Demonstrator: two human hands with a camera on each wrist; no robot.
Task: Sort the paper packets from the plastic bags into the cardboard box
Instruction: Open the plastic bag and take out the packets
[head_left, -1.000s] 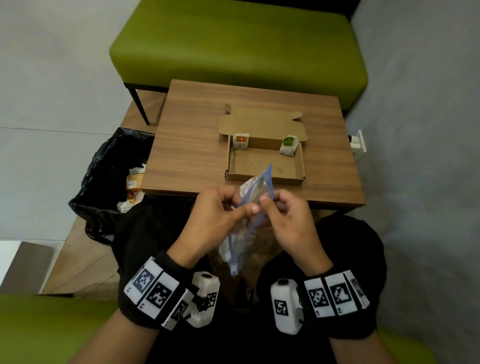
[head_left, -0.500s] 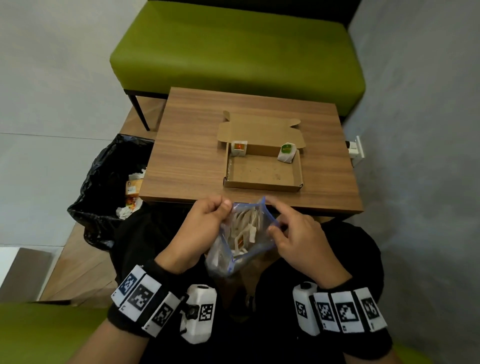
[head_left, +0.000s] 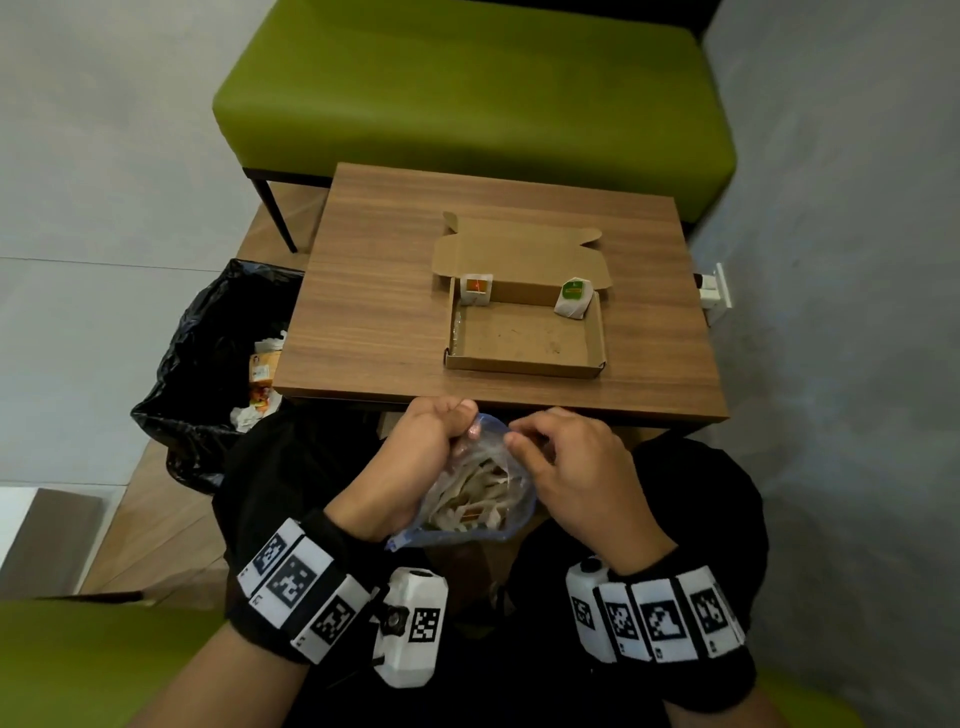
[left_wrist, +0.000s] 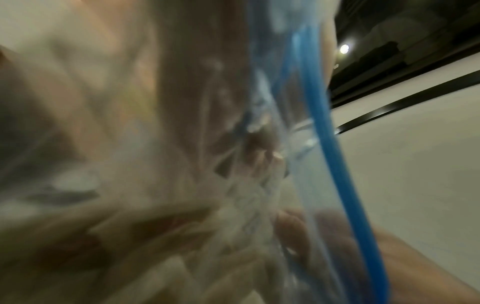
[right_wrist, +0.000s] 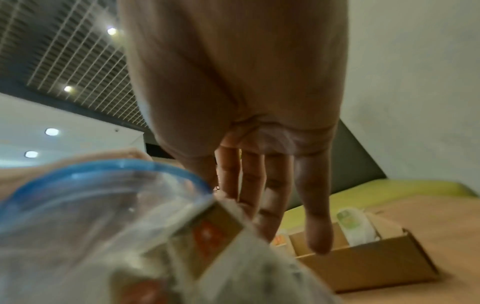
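My left hand grips the plastic bag of paper packets over my lap; my right hand, fingers loosely spread, has let go of its rim and hovers beside the mouth, now wider.

A wooden tabletop with a walnut-like grain stands before a green upholstered bench on dark legs. Grey walls close in on the left and right, and a white socket fitting sits low on the right-hand wall. Left of the tabletop a black bin bag gapes open, holding scraps of rubbish. The floor is wood planking. In the right wrist view, a white grid ceiling carries small round lights.
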